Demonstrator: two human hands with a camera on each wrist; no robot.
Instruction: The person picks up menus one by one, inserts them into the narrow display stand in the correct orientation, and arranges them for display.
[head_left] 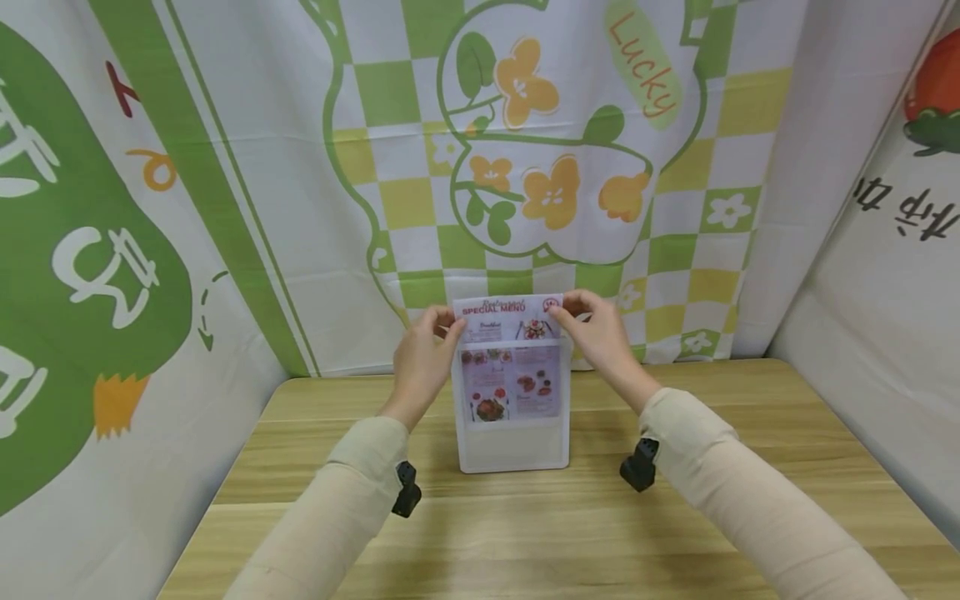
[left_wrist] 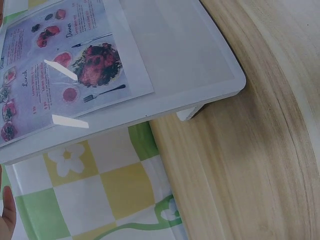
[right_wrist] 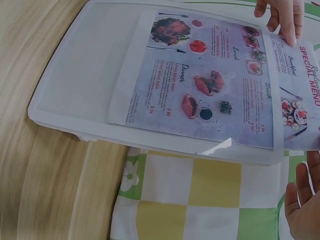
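A printed restaurant menu sheet (head_left: pixel 491 327) sits partly inside a white upright display stand (head_left: pixel 517 450), its top strip sticking out above the frame. In the head view my left hand (head_left: pixel 422 367) pinches the sheet's upper left corner between thumb and fingers. My right hand (head_left: pixel 603 337) pinches the upper right corner the same way. Through the clear front, the sheet's lower edge shows above the stand's bare bottom part. The right wrist view has my left hand (right_wrist: pixel 284 20) at the far side edge and my right hand (right_wrist: pixel 306 215) at the near one.
The stand rests on a wood-grain table (head_left: pixel 517 542), with a small white foot (left_wrist: pixel 187 113) behind it. A green and yellow checked curtain (head_left: pixel 390 108) hangs close behind the table, and printed white cloths flank both sides. A dark wrist camera (head_left: pixel 639 465) hangs below the right sleeve.
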